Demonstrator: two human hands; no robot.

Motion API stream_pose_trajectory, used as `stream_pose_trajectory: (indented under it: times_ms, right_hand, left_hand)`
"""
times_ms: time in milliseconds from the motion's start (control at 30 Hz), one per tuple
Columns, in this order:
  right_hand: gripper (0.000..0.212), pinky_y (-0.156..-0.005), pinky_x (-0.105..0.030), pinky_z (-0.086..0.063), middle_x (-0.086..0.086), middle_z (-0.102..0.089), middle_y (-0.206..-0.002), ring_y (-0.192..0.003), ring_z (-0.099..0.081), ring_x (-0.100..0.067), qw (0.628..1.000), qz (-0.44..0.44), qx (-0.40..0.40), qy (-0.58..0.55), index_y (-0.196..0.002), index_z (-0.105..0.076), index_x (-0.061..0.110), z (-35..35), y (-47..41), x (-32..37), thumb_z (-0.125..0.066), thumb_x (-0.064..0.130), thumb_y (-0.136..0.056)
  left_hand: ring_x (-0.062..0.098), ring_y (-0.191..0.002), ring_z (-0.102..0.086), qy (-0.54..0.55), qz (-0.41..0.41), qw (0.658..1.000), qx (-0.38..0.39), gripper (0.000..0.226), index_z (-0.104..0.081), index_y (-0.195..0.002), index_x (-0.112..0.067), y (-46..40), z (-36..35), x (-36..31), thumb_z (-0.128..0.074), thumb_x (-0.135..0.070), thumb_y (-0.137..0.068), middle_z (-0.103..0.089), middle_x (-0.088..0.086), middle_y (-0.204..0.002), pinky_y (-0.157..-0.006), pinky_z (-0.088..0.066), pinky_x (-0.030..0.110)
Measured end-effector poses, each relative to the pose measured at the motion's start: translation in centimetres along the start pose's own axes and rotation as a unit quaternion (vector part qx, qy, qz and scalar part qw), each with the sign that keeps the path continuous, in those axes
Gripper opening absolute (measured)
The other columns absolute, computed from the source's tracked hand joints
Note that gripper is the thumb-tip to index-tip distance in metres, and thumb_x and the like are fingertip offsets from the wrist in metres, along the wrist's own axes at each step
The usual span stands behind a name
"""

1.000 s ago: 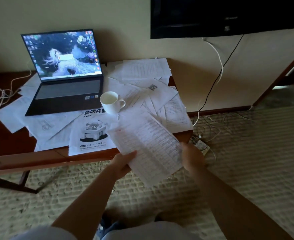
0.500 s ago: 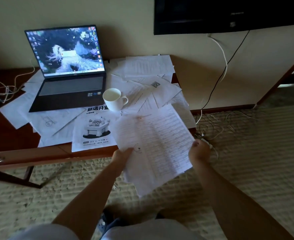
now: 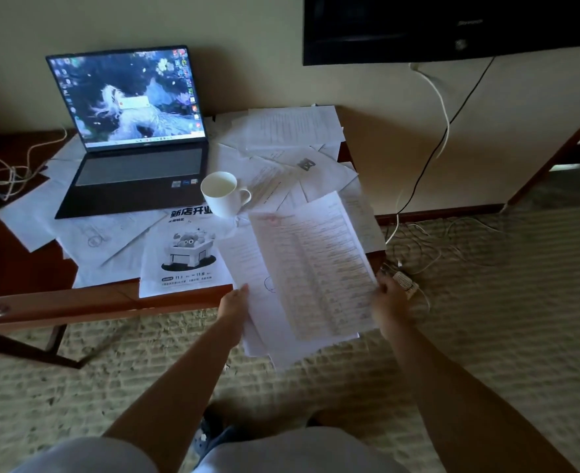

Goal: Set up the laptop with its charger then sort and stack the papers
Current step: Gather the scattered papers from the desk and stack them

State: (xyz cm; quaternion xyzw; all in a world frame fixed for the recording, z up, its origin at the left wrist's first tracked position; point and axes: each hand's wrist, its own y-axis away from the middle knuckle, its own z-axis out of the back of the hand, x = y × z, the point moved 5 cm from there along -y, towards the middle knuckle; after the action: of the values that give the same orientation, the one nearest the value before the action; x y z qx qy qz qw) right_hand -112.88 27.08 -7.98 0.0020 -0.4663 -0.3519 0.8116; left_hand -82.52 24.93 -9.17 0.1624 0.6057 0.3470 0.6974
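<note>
An open laptop with a lit screen stands at the back left of the wooden desk. Loose white papers lie scattered around it, among them a flyer with a cartoon picture near the front edge. I hold a small stack of printed sheets over the desk's front right corner. My left hand grips its left edge and my right hand grips its right edge. A white charger brick lies on the carpet just beyond my right hand.
A white mug stands among the papers right of the laptop. White cable is coiled at the desk's left end. Black and white cords hang from a wall-mounted TV down to tangled wires on the carpet.
The stack in my hands has shifted a little: a sheet with a dense table now lies on top, and both hands have moved slightly right along the desk corner.
</note>
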Motion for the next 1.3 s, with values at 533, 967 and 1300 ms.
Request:
stream_pose_trajectory:
  times_ms: [533, 967, 1300]
  right_hand:
    - [0.025, -0.065, -0.029, -0.044, -0.008, -0.064, -0.093, -0.079, -0.056, -0.019, 0.998, 0.009, 0.054, 0.041, -0.105, -0.066, 0.008, -2.5, 0.2, 0.8, -0.043, 0.014, -0.097]
    - [0.027, -0.102, -0.045, -0.033, -0.011, -0.064, -0.110, -0.112, -0.052, -0.031, 0.916, 0.142, -0.146, 0.345, -0.109, -0.063, 0.011, 1.9, -0.6, 5.8, -0.047, 0.006, -0.087]
    - [0.009, -0.110, -0.059, -0.019, -0.010, -0.066, -0.089, -0.112, -0.052, -0.034, 0.863, 0.341, -0.184, 0.323, -0.065, -0.061, 0.011, 0.6, 1.5, 12.0, -0.065, 0.005, -0.070]
  left_hand:
    - [0.026, -0.087, -0.062, -0.025, -0.030, 0.999, 0.022, 0.024, -0.061, -0.100, -0.009, 0.6, -1.5, -0.8, -0.049, -0.030, -0.096, -0.065, 0.007, -0.092, -0.079, -0.052, 0.041]
    - [0.035, -0.097, -0.062, -0.100, -0.107, 0.989, 0.026, 0.052, -0.044, -0.137, -0.024, 0.6, 0.7, -2.9, -0.046, -0.004, -0.089, -0.062, 0.014, -0.113, -0.084, -0.054, 0.050]
    - [0.034, -0.087, -0.066, -0.071, -0.125, 0.988, 0.065, 0.028, -0.060, -0.120, -0.014, 0.9, 3.2, -4.8, -0.046, -0.008, -0.096, -0.068, 0.015, -0.102, -0.083, -0.054, 0.052]
